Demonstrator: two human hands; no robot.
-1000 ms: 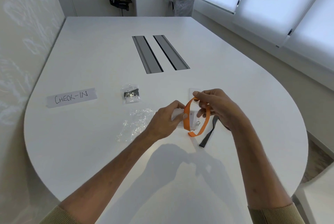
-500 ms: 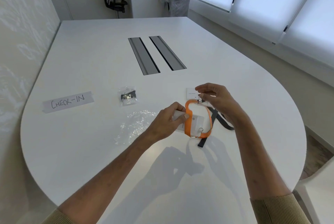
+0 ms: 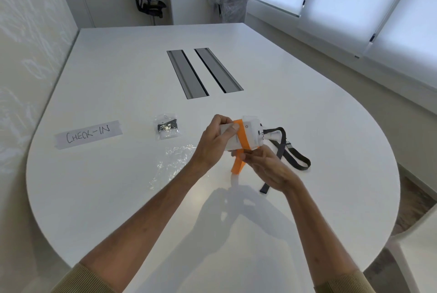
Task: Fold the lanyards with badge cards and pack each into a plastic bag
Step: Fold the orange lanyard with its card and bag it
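The orange lanyard (image 3: 243, 137), an open loop a second ago, now wraps the badge card (image 3: 253, 134). The left hand (image 3: 210, 143) grips the card above the surface (image 3: 118, 198); the right hand (image 3: 267, 167) pinches the strap's tail. Next, probably: finish folding, then reach for the plastic bag (image 3: 175, 162) at eight o'clock.

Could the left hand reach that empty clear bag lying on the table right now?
Probably yes. The empty bag lies on the table just beside the left hand, nothing between them. But that hand grips the badge card wrapped in the orange lanyard, so it would need to let go first.
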